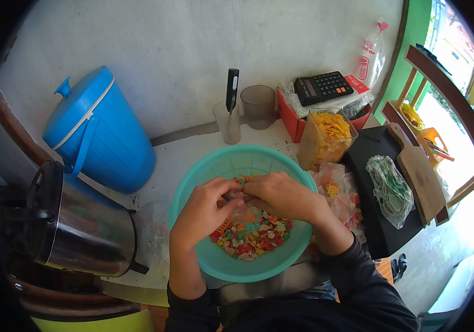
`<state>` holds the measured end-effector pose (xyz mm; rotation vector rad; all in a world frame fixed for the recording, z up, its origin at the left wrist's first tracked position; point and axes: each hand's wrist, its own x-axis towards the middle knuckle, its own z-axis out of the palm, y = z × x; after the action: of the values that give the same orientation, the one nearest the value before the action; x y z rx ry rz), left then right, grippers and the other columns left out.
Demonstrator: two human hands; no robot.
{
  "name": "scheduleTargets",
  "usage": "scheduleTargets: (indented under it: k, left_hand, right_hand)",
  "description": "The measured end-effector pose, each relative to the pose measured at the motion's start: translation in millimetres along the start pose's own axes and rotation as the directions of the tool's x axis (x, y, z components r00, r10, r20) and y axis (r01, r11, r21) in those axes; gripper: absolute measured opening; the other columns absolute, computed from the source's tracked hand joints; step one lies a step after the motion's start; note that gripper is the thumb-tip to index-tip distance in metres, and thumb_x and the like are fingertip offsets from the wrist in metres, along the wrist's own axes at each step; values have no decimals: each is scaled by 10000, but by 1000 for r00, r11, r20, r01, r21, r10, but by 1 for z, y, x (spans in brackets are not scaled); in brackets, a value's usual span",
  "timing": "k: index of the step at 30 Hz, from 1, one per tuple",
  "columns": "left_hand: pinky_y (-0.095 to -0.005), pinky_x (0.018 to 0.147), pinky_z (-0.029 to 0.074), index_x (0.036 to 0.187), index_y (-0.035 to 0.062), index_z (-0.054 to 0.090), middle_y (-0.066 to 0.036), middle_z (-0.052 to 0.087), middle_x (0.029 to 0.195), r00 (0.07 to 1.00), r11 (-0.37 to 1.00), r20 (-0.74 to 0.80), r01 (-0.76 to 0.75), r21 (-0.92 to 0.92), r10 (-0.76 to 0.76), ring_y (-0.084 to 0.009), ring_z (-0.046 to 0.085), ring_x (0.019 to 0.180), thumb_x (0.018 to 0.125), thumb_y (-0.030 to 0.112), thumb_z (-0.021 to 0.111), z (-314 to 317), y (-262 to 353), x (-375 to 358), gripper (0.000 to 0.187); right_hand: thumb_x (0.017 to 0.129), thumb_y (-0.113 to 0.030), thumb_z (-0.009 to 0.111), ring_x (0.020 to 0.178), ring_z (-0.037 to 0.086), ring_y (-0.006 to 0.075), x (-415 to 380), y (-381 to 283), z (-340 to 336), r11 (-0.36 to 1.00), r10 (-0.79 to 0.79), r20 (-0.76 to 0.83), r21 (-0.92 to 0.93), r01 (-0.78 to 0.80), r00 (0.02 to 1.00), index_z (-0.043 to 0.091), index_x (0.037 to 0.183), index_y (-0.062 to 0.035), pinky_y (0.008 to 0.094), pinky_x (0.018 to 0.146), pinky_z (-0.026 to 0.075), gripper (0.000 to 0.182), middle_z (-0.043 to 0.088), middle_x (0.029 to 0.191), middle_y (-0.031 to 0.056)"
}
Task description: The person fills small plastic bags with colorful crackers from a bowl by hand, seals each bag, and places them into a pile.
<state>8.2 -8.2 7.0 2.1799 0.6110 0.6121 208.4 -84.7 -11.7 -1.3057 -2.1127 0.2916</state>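
A turquoise basin [190, 182] holds many small coloured snack pieces [253, 243] in red, green, yellow and pale tones. Over its middle, my left hand [206, 207] and my right hand [284, 193] meet with bent fingers. Between them is a small clear plastic bag [243, 214], pinched near its top by both hands. Some orange and pale shapes show through the plastic. Part of the bag's upper edge is hidden behind my fingers. Filled clear packets [333, 188] lie beside the basin on the right, near my right forearm.
A blue cooler [104, 133] and a steel cooker [90, 232] stand left. Behind the basin are two cups [258, 108], a tub of yellow chips [328, 135] and a calculator [324, 87] on a red box. A cutting board [419, 177] and plastic bundle [392, 191] lie right.
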Motion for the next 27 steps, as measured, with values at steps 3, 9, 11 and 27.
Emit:
scheduleTargets:
  k: [3,9,11,27]
  left_hand:
    - [-329,668,564,967,-40,698,-121,678,907,1000,995,14,6,102,-8,-224,690,779,878,44,734,-1,-7,-1,128]
    - [-366,675,547,908,-45,685,-151,670,877,998,974,18,57,217,-63,-275,682,767,874,89,739,-2,-11,-2,149]
    - [-378,679,539,895,-43,681,-160,668,878,998,968,14,51,248,-56,-297,675,762,875,106,739,-2,-15,-3,162]
    - [-388,693,540,899,-45,655,-165,676,887,1000,962,5,14,271,-16,-302,673,768,878,114,736,-3,-21,-8,179]
  right_hand:
    - [866,-101,687,860,676,394,2,1,-4,997,50,40,53,-52,998,623,1019,-3,484,726,510,193,714,887,147]
    - [840,-34,685,853,682,439,0,10,-3,977,204,-8,-67,-204,979,551,1095,-20,504,753,532,289,694,855,214]
    - [849,-42,668,891,684,402,-2,15,0,945,265,8,-203,-257,964,573,1086,-22,493,778,528,256,702,896,199]
    - [733,-137,815,1019,694,339,0,27,24,873,452,531,-430,-231,717,711,1110,-92,439,863,557,394,712,1064,138]
